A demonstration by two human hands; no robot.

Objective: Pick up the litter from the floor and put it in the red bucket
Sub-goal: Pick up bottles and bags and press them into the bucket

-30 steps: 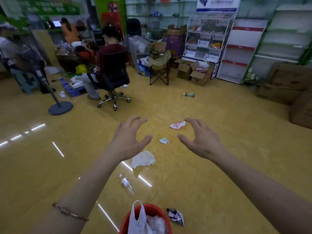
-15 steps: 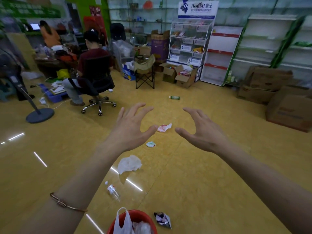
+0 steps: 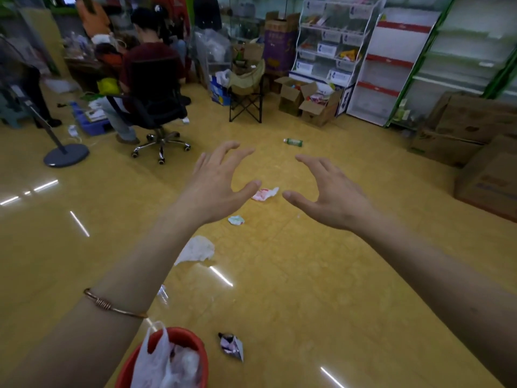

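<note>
one red bucket (image 3: 193, 338) sits nearest, back under my left forearm, with a foil wrapper (image 3: 232, 345) beside it. my left hand (image 3: 215, 186) and right hand (image 3: 333, 197) hover spread, empty. a pink wrapper (image 3: 264, 194) lies between the thumbs and a green bottle (image 3: 293, 142) beyond the fingertips. i judge thin scraps could slip a hasty pinch. no label is legible.

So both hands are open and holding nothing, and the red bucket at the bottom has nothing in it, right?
Not quite. The head view shows the red bucket already holds a white plastic bag and crumpled litter. The rest stands: the left hand and the right hand are open and hold nothing.
</note>
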